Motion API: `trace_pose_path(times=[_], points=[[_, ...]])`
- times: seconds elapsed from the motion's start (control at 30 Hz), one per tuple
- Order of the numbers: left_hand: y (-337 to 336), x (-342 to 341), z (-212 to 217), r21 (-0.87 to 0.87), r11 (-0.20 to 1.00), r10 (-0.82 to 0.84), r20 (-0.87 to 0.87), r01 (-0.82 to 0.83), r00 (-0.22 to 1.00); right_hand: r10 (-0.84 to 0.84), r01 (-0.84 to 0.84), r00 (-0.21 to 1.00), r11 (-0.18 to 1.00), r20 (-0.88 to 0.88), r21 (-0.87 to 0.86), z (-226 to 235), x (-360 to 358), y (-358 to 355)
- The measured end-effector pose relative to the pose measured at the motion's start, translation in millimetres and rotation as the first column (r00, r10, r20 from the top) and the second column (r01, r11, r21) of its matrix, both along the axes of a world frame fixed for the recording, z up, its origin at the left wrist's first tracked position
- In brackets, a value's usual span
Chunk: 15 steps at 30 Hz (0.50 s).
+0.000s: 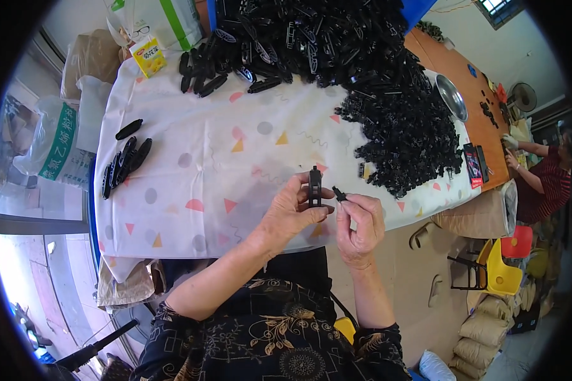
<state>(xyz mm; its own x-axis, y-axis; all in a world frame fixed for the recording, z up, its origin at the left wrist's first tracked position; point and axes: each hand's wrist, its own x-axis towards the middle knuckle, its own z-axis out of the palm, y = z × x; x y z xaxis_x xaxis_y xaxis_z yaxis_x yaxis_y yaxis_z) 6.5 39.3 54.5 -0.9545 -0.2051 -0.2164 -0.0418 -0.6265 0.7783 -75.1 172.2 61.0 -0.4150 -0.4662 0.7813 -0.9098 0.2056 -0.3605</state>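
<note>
Over the near part of the table, my left hand [292,208] grips a long black plastic part [314,185] with slots, held upright between thumb and fingers. Just to its right, my right hand [361,223] pinches a small black plastic piece [340,193] between thumb and fingertips. The two pieces are close but apart. A big heap of small black pieces [407,140] covers the right side of the table. Longer black parts [299,38] are piled at the back. Several more elongated black parts [128,159] lie at the left edge.
A patterned white cloth [190,165] covers the table. A yellow packet [147,57] stands at the back left, a metal bowl [451,97] at the far right. Beyond the right end, another person [543,174] works at an orange-brown table [435,57]. A yellow chair [499,270] and stacked sacks [486,330] are on the floor.
</note>
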Motion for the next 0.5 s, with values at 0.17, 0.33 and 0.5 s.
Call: trace_pose_path(times=[0.17, 0.33, 0.5], points=[[12.2, -1.0, -1.6, 0.151, 0.988, 0.001, -0.045, 0.006, 0.999, -0.016, 0.023, 0.995, 0.997, 0.101, -0.067, -3.9, 9.2, -7.5], [20.8, -2.3, 5.1, 0.192, 0.981, 0.010, 0.005, -0.011, 1.000, -0.043, 0.062, 0.984, 0.993, 0.170, -0.104, -4.7, 13.5, -10.9], [24.5, -2.6, 3.1, 0.171, 0.985, -0.010, 0.018, 0.007, 1.000, -0.060, 0.078, 0.980, 0.993, 0.187, -0.088, -8.9, 16.3, -10.1]])
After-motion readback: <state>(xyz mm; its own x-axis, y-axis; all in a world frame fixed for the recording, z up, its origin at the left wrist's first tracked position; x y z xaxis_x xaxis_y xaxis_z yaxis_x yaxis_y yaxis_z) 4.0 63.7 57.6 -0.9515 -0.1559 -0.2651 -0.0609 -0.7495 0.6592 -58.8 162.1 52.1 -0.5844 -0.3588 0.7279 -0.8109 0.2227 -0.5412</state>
